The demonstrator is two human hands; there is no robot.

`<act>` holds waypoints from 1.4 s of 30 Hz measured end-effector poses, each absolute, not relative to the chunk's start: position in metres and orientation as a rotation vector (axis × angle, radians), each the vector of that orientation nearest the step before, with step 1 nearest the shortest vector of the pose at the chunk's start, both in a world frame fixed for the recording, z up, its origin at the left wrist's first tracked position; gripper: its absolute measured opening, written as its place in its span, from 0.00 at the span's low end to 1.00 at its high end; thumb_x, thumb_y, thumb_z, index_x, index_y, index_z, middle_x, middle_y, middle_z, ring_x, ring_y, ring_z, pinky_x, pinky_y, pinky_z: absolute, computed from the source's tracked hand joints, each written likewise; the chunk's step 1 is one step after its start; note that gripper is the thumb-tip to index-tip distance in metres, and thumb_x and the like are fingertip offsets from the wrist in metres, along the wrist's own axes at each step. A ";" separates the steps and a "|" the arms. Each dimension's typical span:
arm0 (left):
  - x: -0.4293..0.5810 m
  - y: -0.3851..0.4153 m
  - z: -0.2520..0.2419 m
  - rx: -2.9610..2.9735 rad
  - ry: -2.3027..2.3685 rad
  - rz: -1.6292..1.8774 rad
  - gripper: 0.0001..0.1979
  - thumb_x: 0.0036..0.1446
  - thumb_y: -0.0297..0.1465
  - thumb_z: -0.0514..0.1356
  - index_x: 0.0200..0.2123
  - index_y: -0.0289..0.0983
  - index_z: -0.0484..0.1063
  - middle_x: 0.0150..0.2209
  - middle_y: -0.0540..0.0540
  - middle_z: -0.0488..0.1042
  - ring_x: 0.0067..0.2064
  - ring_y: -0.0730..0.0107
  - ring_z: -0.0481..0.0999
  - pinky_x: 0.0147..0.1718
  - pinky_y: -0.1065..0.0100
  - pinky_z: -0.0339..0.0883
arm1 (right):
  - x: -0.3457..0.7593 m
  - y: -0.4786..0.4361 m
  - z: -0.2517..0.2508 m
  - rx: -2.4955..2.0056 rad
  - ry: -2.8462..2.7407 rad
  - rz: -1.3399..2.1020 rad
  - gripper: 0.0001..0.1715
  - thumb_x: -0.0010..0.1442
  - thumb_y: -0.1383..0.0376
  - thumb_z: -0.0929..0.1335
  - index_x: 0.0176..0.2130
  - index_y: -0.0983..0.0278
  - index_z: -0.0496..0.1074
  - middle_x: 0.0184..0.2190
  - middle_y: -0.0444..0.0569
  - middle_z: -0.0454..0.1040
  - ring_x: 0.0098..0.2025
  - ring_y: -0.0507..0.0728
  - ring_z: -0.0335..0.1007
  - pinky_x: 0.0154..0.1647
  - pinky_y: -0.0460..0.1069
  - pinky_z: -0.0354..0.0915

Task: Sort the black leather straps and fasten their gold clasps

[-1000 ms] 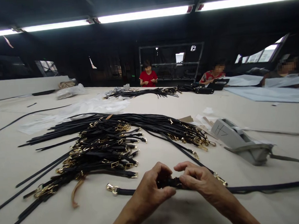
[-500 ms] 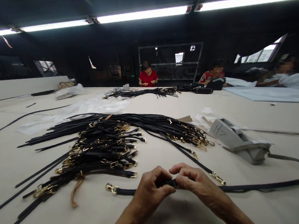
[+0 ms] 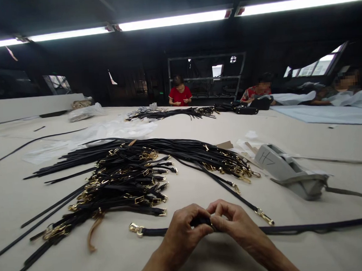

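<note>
Close in front of me, my left hand [image 3: 186, 225] is closed round a black strap [image 3: 156, 232], thumb and fingers pinching it. My right hand [image 3: 227, 218] pinches the same strap just beside the left fingertips; the two hands touch or nearly touch, and the bit between them is mostly hidden. A gold snap hook [image 3: 135, 228] ends the strap on the left, lying on the table. To the right the strap runs on past my right wrist. Another strap's gold hook [image 3: 265, 216] lies just beyond my right hand.
A pile of black straps with gold buckles [image 3: 122, 180] covers the left middle of the table [image 3: 189, 266]. A grey tape dispenser [image 3: 293, 171] stands at right. White plastic sheets [image 3: 107, 132] lie behind the pile. Several people, one in a red shirt [image 3: 180, 95], sit across the table.
My right fingers have closed in toward my left, covering the strap part that showed between the hands. The pile and tape dispenser stay in place.
</note>
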State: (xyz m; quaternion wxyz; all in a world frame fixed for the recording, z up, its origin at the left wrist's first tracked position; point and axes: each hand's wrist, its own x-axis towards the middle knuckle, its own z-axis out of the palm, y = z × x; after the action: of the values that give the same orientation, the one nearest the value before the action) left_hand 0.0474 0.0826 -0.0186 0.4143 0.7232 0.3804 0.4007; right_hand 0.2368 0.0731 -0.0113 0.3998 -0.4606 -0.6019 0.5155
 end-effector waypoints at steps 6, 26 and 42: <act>0.040 0.095 -0.014 1.456 0.732 0.929 0.10 0.53 0.33 0.65 0.38 0.36 0.78 0.32 0.47 0.74 0.30 0.71 0.73 0.33 0.68 0.67 | 0.232 0.067 -0.007 -1.167 -1.585 1.222 0.14 0.50 0.65 0.74 0.39 0.63 0.73 0.35 0.45 0.77 0.40 0.58 0.73 0.43 0.49 0.67; 0.039 0.090 -0.010 1.824 0.997 0.812 0.13 0.60 0.35 0.55 0.24 0.38 0.63 0.28 0.51 0.67 0.31 0.71 0.66 0.32 0.71 0.59 | 0.224 0.068 -0.027 -1.174 -1.990 0.493 0.06 0.56 0.60 0.73 0.37 0.56 0.79 0.32 0.43 0.81 0.33 0.57 0.76 0.63 0.64 0.54; 0.006 0.109 -0.006 1.622 0.937 1.001 0.21 0.54 0.42 0.63 0.49 0.38 0.73 0.50 0.41 0.75 0.51 0.56 0.72 0.50 0.60 0.65 | 0.237 0.069 -0.011 -1.137 -1.295 1.216 0.18 0.53 0.53 0.74 0.35 0.63 0.69 0.23 0.38 0.62 0.25 0.49 0.58 0.27 0.44 0.58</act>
State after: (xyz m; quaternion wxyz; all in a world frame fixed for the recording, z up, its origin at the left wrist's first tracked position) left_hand 0.0062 0.1086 -0.0062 0.4871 0.6671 0.3851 0.4116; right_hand 0.2371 0.0689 -0.0110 0.4936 -0.4688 -0.5340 0.5014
